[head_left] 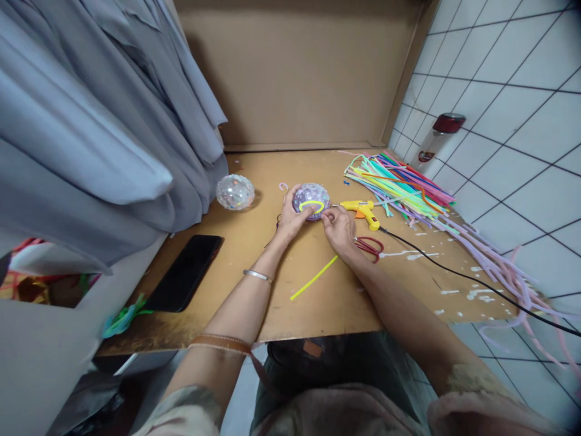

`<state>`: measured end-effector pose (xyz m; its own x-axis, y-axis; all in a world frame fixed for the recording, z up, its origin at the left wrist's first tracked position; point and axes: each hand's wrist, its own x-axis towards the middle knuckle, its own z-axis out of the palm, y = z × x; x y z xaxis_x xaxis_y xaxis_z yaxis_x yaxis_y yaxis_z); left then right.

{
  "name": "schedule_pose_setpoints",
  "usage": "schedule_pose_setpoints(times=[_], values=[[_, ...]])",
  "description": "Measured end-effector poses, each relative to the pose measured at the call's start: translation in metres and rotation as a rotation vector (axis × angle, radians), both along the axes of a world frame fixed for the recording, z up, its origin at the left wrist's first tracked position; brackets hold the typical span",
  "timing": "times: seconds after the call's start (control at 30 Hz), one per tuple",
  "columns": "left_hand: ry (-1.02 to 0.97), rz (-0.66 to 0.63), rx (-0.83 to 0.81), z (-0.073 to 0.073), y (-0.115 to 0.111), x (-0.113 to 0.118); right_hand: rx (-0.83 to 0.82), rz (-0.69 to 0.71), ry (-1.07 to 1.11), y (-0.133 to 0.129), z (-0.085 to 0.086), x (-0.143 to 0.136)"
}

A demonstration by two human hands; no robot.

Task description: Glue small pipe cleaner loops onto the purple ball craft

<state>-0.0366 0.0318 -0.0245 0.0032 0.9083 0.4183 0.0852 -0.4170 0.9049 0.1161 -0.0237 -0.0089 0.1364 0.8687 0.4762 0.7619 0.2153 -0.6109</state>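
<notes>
My left hand [292, 213] is closed around the left side of a speckled purple ball [311, 192], its thumb on the front. A bent piece of yellow pipe cleaner [313, 203] forms a loop on the ball's near face, touching that thumb. My right hand [339, 229] is just right of the ball, fingertips pinched together; anything between them is too small to make out. Beyond it lies a yellow glue gun [370, 215], nozzle toward the ball. Red-handled scissors [371, 246] lie partly behind my right wrist. A straight yellow pipe cleaner [313, 278] rests nearer me.
A clear ball [235, 192] stands at the left, with a black phone [185, 272] nearer. Bundled coloured pipe cleaners [403, 181] cover the back right. The glue gun's black cord [454, 269] crosses the right side. Grey cloth [136, 133] hangs at left; a tiled wall [508, 121] bounds the right.
</notes>
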Motion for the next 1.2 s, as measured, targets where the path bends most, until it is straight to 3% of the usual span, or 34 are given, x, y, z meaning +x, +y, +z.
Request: schedule_pose_setpoints(times=[0.33, 0.87, 1.2], values=[[0.007, 0.017, 0.019, -0.006, 0.005, 0.001, -0.039, -0.085, -0.068, 0.002, 0.002, -0.006], [0.01, 0.028, 0.036, -0.006, 0.007, 0.002, 0.036, -0.008, 0.03, -0.002, 0.007, 0.0], [-0.005, 0.019, 0.024, -0.006, 0.007, 0.001, -0.049, -0.035, -0.037, -0.007, 0.011, 0.0]])
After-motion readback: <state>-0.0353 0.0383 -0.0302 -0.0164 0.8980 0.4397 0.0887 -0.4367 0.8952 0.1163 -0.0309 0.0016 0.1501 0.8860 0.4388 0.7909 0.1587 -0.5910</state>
